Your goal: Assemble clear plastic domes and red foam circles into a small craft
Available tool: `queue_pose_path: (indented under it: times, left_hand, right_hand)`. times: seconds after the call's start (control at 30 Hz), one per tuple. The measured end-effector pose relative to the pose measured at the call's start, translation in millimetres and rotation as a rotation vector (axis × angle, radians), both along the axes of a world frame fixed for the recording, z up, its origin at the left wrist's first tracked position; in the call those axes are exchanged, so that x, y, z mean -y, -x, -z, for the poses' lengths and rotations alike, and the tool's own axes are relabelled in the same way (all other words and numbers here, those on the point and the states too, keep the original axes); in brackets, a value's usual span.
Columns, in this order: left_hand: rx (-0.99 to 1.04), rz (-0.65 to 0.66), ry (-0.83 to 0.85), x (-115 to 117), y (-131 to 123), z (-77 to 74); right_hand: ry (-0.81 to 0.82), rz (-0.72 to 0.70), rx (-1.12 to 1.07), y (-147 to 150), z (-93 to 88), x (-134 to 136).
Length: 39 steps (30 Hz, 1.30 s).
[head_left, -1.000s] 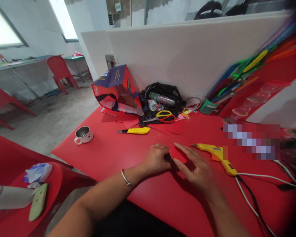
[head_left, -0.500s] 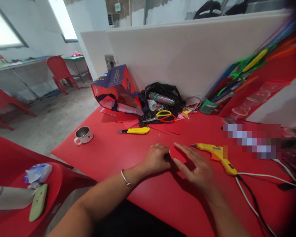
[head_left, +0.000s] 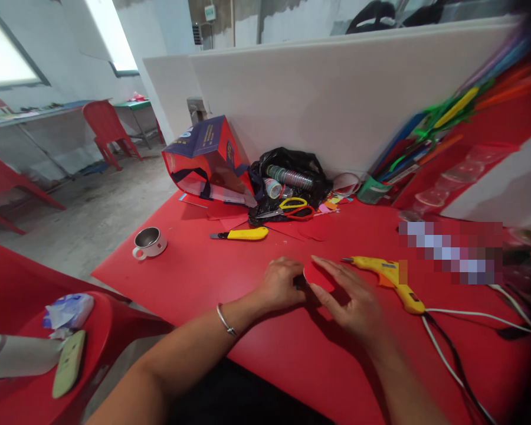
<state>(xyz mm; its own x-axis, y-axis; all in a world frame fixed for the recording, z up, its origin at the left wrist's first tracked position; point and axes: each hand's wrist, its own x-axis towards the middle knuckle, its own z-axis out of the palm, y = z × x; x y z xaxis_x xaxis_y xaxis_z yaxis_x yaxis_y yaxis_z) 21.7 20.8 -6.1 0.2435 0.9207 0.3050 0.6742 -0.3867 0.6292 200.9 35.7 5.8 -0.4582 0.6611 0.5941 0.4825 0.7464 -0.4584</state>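
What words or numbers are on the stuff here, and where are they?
None reads clearly.
Bag: yellow and white print, too blurred to read.
Yellow glue gun: small label, too small to read.
Mug: little dark mark, too small to make out.
Red piece: no writing shows.

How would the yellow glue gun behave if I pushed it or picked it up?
The yellow glue gun would probably slide or pivot rather than roll, since it lies flat on its side. A lift may feel dragged back, as a white cord seems to trail from its handle. Its hard-looking body should stay stiff.
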Motion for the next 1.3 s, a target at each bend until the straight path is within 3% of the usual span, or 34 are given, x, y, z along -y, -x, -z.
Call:
queue_pose_path:
  times: [1.3]
  left_hand:
    - [0.008,-0.021,0.018,-0.5,-1.0,1.8]
  right_hand:
    - [0.012,-0.018,-0.008,-1.2,3.0,-2.0]
